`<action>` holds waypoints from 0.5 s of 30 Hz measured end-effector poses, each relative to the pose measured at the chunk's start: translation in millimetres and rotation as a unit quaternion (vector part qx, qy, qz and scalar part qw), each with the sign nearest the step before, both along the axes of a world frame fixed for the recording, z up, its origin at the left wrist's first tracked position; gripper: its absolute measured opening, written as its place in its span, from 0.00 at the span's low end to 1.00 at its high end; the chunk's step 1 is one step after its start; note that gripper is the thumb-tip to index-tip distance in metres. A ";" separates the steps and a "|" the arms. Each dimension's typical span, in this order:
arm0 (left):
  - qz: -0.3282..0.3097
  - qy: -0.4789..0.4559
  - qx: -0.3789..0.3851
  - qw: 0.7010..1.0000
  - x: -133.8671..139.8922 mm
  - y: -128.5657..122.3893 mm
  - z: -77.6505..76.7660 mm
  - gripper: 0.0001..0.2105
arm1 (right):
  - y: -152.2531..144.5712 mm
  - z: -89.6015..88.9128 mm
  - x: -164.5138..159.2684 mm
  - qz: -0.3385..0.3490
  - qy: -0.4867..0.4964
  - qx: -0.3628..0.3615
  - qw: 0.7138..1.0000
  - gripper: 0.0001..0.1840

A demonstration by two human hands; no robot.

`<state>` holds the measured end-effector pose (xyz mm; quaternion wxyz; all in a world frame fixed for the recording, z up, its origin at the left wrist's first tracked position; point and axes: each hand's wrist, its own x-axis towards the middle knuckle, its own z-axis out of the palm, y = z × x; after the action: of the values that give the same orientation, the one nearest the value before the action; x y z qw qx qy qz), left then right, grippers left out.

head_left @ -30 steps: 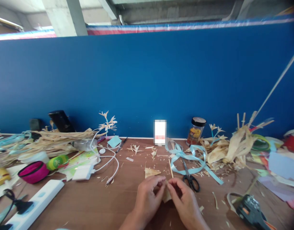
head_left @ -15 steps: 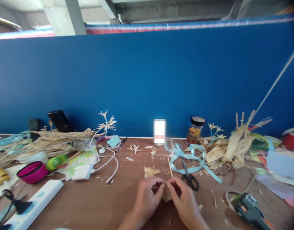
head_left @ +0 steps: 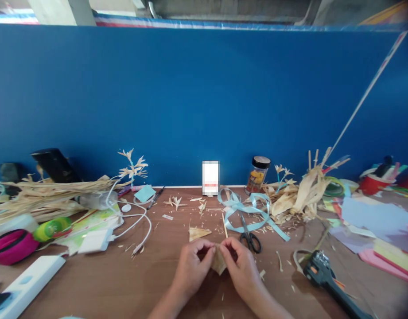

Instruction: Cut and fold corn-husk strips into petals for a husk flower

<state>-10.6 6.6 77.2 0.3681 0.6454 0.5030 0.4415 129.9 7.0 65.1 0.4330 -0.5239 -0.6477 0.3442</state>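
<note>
Ref. landmark: scissors (head_left: 246,233), lying on the table (head_left: 117,292), black handles toward the operator, blades pointing away. All pos. below are taken from the scissors, operator's view.

L hand (head_left: 194,266): grasping. Thumb and fingertips pinch the upper left edge of the husk pc. (head_left: 219,262). R hand (head_left: 241,263): grasping. Thumb and fingertips pinch the same pc. at its upper right edge. Both hands are on the near side and to the left; the R hand is nearest to the handles, the L hand farther off.

Husk pc. pos.: near side, left of the scissors, held betw. the two hands — lower end pointing down, below the fingertips. Contact w/ the table cannot be told.

Adj. items:
- Flat husk offcut (head_left: 199,233): left, on the table.
- Thin stick (head_left: 224,225): just left, near end close to the R hand; contact cannot be told.
- Light blue ribbon (head_left: 279,231): loops around the blades, loose end trailing right.
- Jar (head_left: 257,178) w/ black lid: far side, slightly right.
- Husk bundle (head_left: 305,199): far side, right.
- Black tool (head_left: 336,293) w/ orange parts: near side, right, well apart.
- White power strip (head_left: 37,283): near side, far left.
- Husk flower (head_left: 132,170): far side, left, well apart.
</note>
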 end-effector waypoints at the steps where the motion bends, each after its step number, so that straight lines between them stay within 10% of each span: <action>1: 0.002 -0.003 -0.004 1.000 -0.2 0.3 -0.3 0.09 | -0.1 0.3 -0.2 -0.002 0.004 0.002 1.000 0.10; 15: 0.027 -0.054 -0.033 0.998 1.4 3.1 -2.6 0.09 | -3.8 5.2 -3.3 -0.014 0.023 0.000 1.000 0.11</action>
<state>-9.1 9.7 74.6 0.4034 0.5942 0.5144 0.4685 126.6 3.2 70.2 0.4525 -0.5248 -0.6303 0.3502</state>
